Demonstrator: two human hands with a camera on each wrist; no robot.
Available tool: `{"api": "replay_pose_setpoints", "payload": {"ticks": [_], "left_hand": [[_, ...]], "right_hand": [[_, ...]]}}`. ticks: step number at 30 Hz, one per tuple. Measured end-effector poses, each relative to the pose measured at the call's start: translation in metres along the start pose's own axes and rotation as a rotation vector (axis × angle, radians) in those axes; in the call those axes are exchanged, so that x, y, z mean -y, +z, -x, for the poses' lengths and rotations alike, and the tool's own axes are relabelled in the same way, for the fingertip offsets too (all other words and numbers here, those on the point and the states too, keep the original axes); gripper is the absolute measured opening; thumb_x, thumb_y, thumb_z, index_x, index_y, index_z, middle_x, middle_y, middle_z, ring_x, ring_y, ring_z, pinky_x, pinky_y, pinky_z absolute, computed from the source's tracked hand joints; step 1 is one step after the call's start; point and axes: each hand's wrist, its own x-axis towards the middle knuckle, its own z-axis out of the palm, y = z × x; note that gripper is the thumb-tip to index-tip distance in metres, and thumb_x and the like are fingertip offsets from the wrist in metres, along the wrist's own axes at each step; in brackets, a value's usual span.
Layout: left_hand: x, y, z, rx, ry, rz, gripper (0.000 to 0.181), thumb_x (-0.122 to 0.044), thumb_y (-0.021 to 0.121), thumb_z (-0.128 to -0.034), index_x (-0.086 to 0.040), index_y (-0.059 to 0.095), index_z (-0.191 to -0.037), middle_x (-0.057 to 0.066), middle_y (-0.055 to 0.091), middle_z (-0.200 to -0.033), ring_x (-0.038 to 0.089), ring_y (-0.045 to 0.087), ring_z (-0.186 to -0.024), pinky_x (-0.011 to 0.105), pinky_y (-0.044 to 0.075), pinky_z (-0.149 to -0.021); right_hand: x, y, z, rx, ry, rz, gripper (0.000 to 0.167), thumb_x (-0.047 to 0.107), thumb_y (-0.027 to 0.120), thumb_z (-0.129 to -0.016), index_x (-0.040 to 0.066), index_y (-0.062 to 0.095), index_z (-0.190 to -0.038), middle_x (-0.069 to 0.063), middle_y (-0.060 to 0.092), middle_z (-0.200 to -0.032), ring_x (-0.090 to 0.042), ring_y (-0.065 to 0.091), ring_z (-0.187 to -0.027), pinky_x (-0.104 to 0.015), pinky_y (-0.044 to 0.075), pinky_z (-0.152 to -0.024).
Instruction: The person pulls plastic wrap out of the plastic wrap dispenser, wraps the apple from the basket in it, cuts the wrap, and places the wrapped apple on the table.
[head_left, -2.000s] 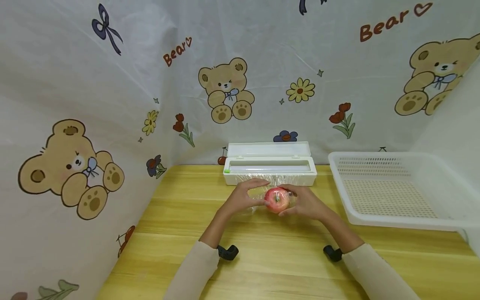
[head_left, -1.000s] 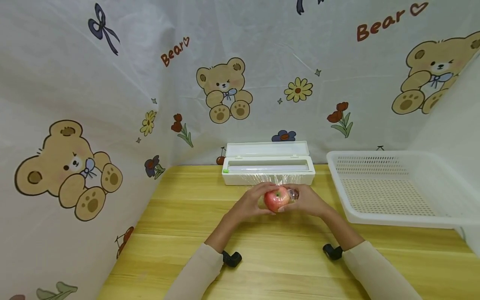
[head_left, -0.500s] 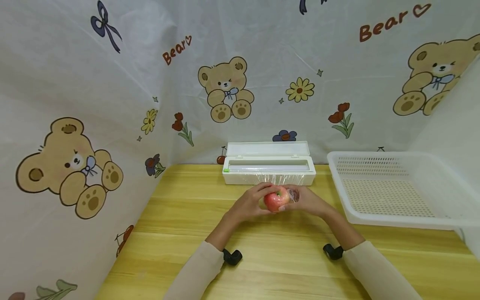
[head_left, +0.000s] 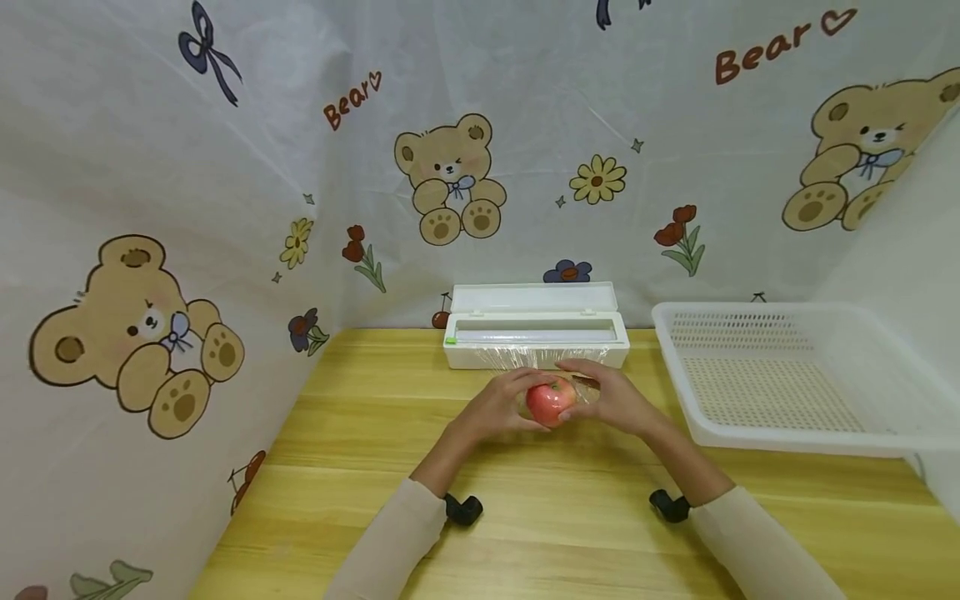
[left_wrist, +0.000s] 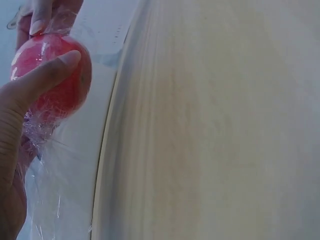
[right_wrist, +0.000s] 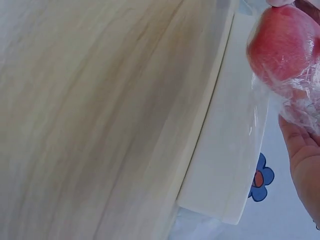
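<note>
A red apple [head_left: 551,401] wrapped in clear plastic wrap is held between my two hands, just in front of a white wrap dispenser [head_left: 537,358]. My left hand [head_left: 495,406] grips its left side, thumb [left_wrist: 47,75] across the skin in the left wrist view. On the other side my right hand [head_left: 617,402] has its thumb against the apple, with the index finger raised apart from it. Crumpled plastic wrap [right_wrist: 302,100] bunches by the right hand in the right wrist view. Stretched film reaches from the dispenser toward the apple. Some fingers are hidden behind the fruit.
The dispenser's lid [head_left: 533,297] stands raised at the back, with a roll [head_left: 536,336] inside. A white perforated basket [head_left: 780,392] stands on the right of the wooden table [head_left: 555,517]. Bear-print cloth [head_left: 517,100] hangs behind and at the left.
Both hands have closed in on the apple since two seconds ago, and it has turned slightly. In the last half second the right index finger has lifted away from the apple.
</note>
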Motion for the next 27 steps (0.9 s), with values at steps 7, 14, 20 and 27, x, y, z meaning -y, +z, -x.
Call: {"api": "replay_pose_setpoints", "payload": {"ticks": [7,14,20,27], "left_hand": [[0.004,0.001,0.003,-0.049,-0.039,0.088,0.079,-0.034,0.097,-0.0672,-0.015,0.064,-0.136,-0.002,0.067,-0.129,0.010,0.061,-0.118,0.023,0.048,-0.102],[0.005,0.000,0.004,-0.061,-0.115,0.233,0.078,-0.029,0.098,-0.0666,-0.013,0.064,-0.135,0.002,0.067,-0.132,0.012,0.063,-0.118,0.023,0.051,-0.099],[0.008,-0.001,0.007,-0.044,-0.211,0.351,0.075,-0.033,0.096,-0.0699,-0.020,0.064,-0.137,-0.005,0.066,-0.131,0.008,0.063,-0.116,0.025,0.053,-0.098],[0.009,-0.004,0.006,-0.016,-0.280,0.410,0.074,-0.036,0.095,-0.0710,-0.023,0.064,-0.137,-0.009,0.067,-0.128,0.007,0.064,-0.114,0.026,0.054,-0.096]], "right_hand": [[0.001,0.002,0.003,-0.033,-0.008,-0.007,0.071,0.025,0.093,-0.073,0.010,0.065,-0.136,-0.007,0.061,-0.140,-0.031,0.054,-0.132,-0.049,0.047,-0.107],[-0.002,0.007,0.003,-0.026,-0.052,0.003,0.070,0.029,0.093,-0.073,0.016,0.065,-0.136,-0.002,0.062,-0.139,-0.029,0.055,-0.132,-0.050,0.048,-0.106],[-0.001,0.010,0.002,-0.031,-0.086,0.006,0.072,0.024,0.094,-0.071,0.015,0.064,-0.137,-0.005,0.062,-0.140,-0.031,0.055,-0.132,-0.052,0.048,-0.106],[-0.002,0.014,0.000,-0.024,-0.147,0.024,0.077,0.018,0.096,-0.069,0.015,0.062,-0.138,-0.004,0.061,-0.139,-0.030,0.056,-0.131,-0.051,0.049,-0.104]]}}
